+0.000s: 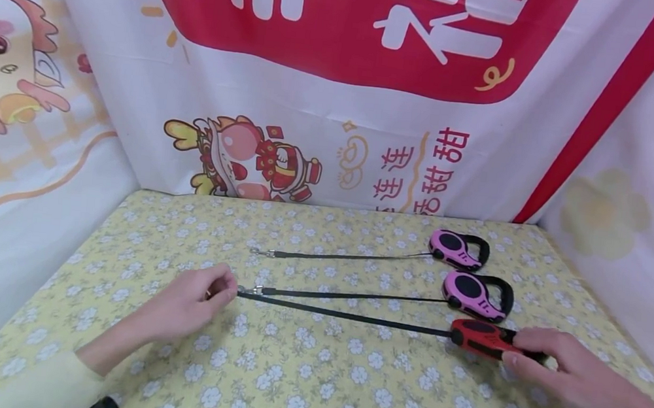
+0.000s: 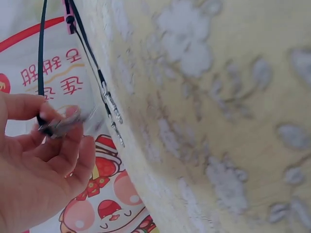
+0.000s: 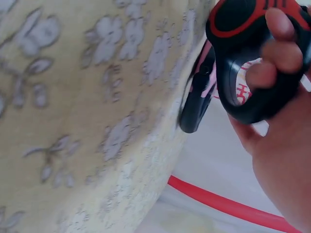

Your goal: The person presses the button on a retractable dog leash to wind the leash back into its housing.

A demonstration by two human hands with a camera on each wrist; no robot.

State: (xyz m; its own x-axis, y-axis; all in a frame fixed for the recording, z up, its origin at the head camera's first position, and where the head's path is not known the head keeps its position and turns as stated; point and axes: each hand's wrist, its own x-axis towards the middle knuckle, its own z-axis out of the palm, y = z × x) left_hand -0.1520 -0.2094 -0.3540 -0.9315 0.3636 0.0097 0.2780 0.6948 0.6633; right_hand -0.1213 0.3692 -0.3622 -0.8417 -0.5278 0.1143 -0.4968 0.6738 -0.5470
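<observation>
A red and black retractable dog leash (image 1: 485, 337) lies at the right front in the head view, its black strap (image 1: 351, 316) drawn out to the left. My right hand (image 1: 573, 372) grips its black loop handle (image 3: 250, 114), with fingers curled through the loop in the right wrist view. At the strap's far end my left hand (image 1: 192, 299) pinches the metal clip (image 2: 65, 124), which looks blurred in the left wrist view. Just behind the red leash is a pink retractable leash (image 1: 468, 292), its strap and clip stretched leftward along the table.
A second pink retractable leash (image 1: 451, 243) lies farther back, its strap also laid out to the left. The table has a yellow floral cloth (image 1: 286, 384). A printed white and red curtain (image 1: 312, 110) hangs behind it, with printed cloths on both sides.
</observation>
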